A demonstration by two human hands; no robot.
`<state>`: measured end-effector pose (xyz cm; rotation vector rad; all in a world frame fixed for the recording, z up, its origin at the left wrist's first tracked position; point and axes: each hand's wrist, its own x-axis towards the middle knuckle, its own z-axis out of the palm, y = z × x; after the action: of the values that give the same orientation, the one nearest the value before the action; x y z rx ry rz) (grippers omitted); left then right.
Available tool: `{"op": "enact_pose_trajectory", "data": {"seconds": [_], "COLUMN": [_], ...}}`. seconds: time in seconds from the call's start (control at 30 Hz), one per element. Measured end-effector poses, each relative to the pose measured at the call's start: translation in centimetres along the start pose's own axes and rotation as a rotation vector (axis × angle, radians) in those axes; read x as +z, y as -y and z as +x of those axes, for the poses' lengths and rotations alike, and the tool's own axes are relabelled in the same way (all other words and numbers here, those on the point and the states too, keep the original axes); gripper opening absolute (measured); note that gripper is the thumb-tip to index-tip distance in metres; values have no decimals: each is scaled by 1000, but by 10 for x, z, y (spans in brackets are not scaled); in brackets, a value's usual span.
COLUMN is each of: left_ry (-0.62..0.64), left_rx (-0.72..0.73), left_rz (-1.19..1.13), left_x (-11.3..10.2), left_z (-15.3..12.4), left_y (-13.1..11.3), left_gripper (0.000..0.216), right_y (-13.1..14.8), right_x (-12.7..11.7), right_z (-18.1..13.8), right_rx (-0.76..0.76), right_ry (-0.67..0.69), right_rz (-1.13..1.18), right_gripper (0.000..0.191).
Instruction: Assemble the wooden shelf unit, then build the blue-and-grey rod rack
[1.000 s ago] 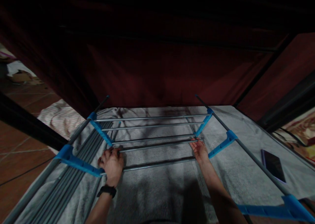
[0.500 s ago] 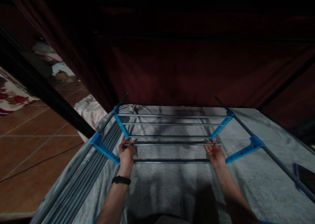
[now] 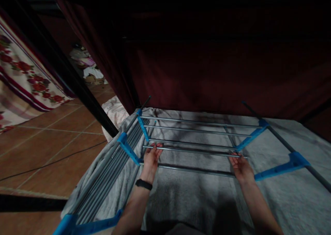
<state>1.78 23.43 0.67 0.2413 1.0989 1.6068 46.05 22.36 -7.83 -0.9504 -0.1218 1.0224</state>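
Observation:
A loose grey metal rod lies crosswise between my two hands. My left hand, with a black band at the wrist, has its fingers closed around the rod near its left end. Near the other end, the fingers of my right hand hold the same rod from below. Around it is a rack frame with blue plastic brackets: a left bracket beside my left hand and a right bracket beyond my right. Several crossbars, including a far crossbar, span the frame.
Several spare grey tubes lie along the left side on a grey blanket. A dark post rises at the left, and dark red curtains hang behind. Past the post, a cable crosses the tiled floor.
My view has turned left, so the rack appears further right and tilted. My left hand has shifted inward along the rod, leaving its left tip showing. Both hands still hold it.

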Motion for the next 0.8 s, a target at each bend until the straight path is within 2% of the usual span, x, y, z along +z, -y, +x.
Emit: {"op": "enact_pose_trajectory", "data": {"seconds": [0.27,0.63,0.8], "left_ry": [170,309,366], "left_rx": [-46,-12,21], "left_rz": [-29,34,87], "left_x": [18,53,71], "left_z": [-19,-47,-60], "left_y": [12,30,33], "left_gripper": [22,33,33], "right_y": [1,4,5], "right_x": [0,2,6], "right_z": [3,1,-4], "right_rx": [43,98,135], "right_ry": [-6,-36,33], "right_rz": [0,38,14], "right_gripper": [11,19,20]}}
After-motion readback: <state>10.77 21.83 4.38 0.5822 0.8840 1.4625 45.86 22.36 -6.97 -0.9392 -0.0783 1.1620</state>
